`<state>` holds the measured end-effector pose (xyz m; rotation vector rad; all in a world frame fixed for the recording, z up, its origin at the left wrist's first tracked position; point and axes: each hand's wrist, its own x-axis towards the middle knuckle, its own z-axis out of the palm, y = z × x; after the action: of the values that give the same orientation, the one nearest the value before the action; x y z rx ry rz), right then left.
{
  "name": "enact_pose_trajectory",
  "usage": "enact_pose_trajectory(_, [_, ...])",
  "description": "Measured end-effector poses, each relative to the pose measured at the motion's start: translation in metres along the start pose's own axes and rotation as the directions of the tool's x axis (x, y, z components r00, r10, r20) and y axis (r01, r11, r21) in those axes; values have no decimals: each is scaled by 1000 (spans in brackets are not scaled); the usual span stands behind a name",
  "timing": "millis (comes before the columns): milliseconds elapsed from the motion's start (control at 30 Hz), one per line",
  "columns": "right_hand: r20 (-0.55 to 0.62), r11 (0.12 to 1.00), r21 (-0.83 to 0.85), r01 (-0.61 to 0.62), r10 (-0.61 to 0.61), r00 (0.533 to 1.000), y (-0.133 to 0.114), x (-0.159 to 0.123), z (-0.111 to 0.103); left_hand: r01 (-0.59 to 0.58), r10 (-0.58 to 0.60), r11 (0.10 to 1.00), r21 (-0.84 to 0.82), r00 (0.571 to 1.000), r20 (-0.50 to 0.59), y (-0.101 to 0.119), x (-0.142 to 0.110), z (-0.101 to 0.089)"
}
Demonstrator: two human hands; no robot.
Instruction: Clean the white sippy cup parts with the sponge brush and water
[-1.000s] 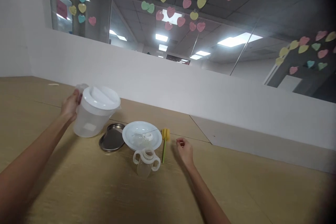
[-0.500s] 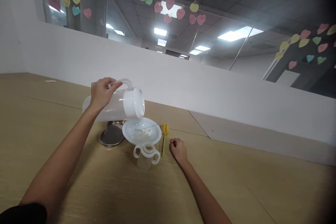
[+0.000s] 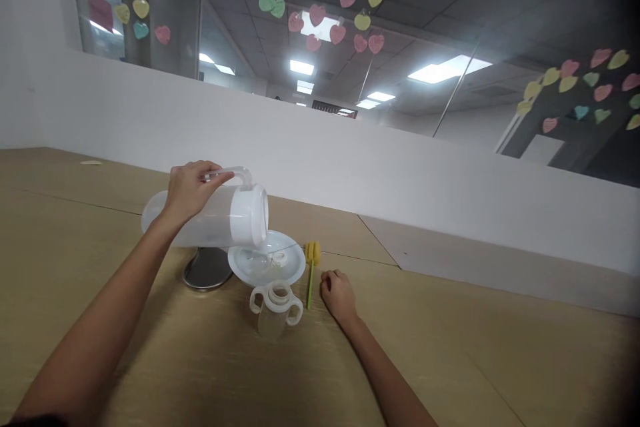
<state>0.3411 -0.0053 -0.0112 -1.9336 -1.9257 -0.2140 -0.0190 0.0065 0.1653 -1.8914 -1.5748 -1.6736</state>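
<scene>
My left hand [image 3: 189,191] is closed around the handle of a translucent pitcher [image 3: 210,227] with a white lid. The pitcher lies tipped on its side in the air, its lid end over the left part of a white plate [image 3: 294,273]. In the plate are a white ring-shaped piece [image 3: 279,259] and a clear piece I cannot make out well. A two-handled baby bottle [image 3: 273,320] with no top stands in front of the plate. My right hand [image 3: 339,295] rests on the table with curled fingers, beside a yellow sponge brush [image 3: 313,253] with a green handle.
A dark metal tray [image 3: 207,273] lies left of the plate, partly under the pitcher. A small flat pale piece [image 3: 91,163] lies far left on the wooden table [image 3: 450,353]. Behind stands a low white wall [image 3: 320,153] below glass with heart-shaped notes.
The pitcher is tilted slightly less lid-down and sits a little further left and lower in view. The whole scene has shifted slightly down with the camera. My right hand stays on the table.
</scene>
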Motion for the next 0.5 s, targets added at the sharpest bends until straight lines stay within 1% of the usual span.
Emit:
enact_pose_trajectory(133, [-2,999,-27,23,-23,1000,0,1,1,10,-10,1000,24,1000,17,2,-1,1])
enact_pose_trajectory(367, [5,997,-67,44,-43,999,-1,1,0,-21,19,998,58,999,33,-1,-1,7])
enact_pose_trajectory(500, [15,996,-79,49,-48,999,-1,1,1,15,-16,999,42,999,28,-4,0,8])
